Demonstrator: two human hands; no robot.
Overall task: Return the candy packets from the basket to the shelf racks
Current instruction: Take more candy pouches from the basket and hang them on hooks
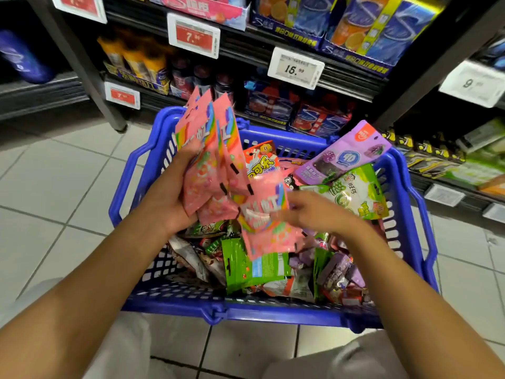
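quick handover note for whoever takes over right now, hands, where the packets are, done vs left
Left hand: grips a fanned bunch of pink rainbow-print candy packets above the basket.
Right hand: blurred; at another pink packet of the same print over the pile, grip unclear.
Blue plastic shopping basket: on the tiled floor in front of the shelf racks, still holding many mixed packets, among them a purple grape packet, a green-and-white packet and a green packet.
Done: pink packets gathered in hand.
Left: add the loose pink one, put the bunch on its rack, then the other packets.
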